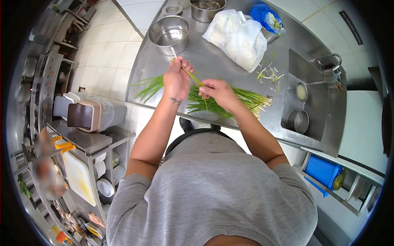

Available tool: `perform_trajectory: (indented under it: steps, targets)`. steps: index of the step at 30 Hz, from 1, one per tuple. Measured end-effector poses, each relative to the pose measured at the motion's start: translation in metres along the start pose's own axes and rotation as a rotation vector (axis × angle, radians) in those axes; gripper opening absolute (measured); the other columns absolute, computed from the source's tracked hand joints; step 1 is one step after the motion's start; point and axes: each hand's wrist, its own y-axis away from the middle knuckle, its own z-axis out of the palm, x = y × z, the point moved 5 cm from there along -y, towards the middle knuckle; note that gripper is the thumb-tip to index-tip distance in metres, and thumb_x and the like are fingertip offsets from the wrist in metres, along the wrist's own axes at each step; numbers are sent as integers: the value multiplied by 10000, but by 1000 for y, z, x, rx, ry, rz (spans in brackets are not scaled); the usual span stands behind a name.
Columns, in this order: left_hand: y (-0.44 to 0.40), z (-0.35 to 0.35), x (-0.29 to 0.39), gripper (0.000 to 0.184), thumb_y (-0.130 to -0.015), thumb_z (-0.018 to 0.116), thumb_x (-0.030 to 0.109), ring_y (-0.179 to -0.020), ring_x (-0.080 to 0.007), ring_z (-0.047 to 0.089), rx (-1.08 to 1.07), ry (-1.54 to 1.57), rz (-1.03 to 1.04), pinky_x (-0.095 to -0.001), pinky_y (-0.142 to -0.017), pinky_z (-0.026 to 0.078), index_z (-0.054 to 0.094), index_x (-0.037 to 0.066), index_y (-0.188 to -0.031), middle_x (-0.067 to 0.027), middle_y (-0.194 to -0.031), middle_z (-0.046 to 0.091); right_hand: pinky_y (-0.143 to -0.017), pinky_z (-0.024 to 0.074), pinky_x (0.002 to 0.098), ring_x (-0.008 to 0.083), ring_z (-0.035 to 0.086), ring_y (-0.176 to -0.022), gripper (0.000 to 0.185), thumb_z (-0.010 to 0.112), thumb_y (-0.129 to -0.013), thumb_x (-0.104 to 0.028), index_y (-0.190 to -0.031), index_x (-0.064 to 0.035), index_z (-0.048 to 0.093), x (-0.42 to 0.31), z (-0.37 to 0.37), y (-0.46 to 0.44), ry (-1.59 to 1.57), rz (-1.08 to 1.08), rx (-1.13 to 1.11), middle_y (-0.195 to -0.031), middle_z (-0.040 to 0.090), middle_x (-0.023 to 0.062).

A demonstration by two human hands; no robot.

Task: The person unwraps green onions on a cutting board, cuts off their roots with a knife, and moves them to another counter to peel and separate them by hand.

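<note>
My left hand is closed on a green onion stalk, whose white end points up and left toward an empty steel pot. The fingers of my right hand pinch the green part of the same stalk. Beneath both hands a large bunch of green onions lies across the steel counter, white root ends to the right and green tops to the left. Loose trimmings are scattered at the right of the counter.
Behind stand a white plastic bag, a blue bag in a container and a pot with dark contents. A sink is on the right. Bins and a cutting board are at left.
</note>
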Motion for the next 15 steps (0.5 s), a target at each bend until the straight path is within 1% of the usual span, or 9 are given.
perform_trajectory:
  steps: [3,6,9,13,14,15]
  targets:
    - [-8,-15,23,140,-989,373,178,-692,-167,415,-39,104,13,-319,-685,381,458,79,-936,-40,-754,441,-741,454,238,85,560,-757,264,628,-867,-165,-1060,16,619,8,9,-7,55,13,92,-832,635,23]
    - [-8,-18,33,144,-983,386,179,-695,-166,413,-63,153,5,-318,-686,376,468,82,-916,-37,-746,440,-718,445,229,82,552,-747,228,641,-851,-147,-1025,0,633,-1,25,-14,84,-201,228,-818,629,12]
    - [-11,-23,45,148,-977,403,182,-683,-161,404,-80,195,2,-309,-672,367,477,79,-901,-33,-731,437,-730,447,236,89,558,-759,201,661,-828,-145,-982,-16,649,-5,38,-21,-33,-93,90,-818,634,15]
    - [-16,-38,77,150,-972,420,187,-643,-148,383,-85,178,3,-287,-640,346,487,76,-897,-24,-703,424,-727,456,248,95,564,-757,183,665,-815,-142,-947,-15,658,1,44,-25,25,-58,83,-819,642,26]
    - [-17,-44,87,144,-979,394,169,-621,-136,347,-39,137,13,-270,-607,336,480,63,-932,-12,-722,403,-723,458,249,96,565,-752,181,664,-815,-143,-942,-14,658,-1,43,-23,56,-44,76,-818,643,27]
    - [-17,-47,98,141,-979,393,165,-608,-131,339,-23,19,58,-269,-594,333,480,67,-927,-8,-712,396,-719,459,250,96,566,-747,180,662,-815,-145,-937,-13,657,-2,42,-21,88,-28,68,-817,644,28]
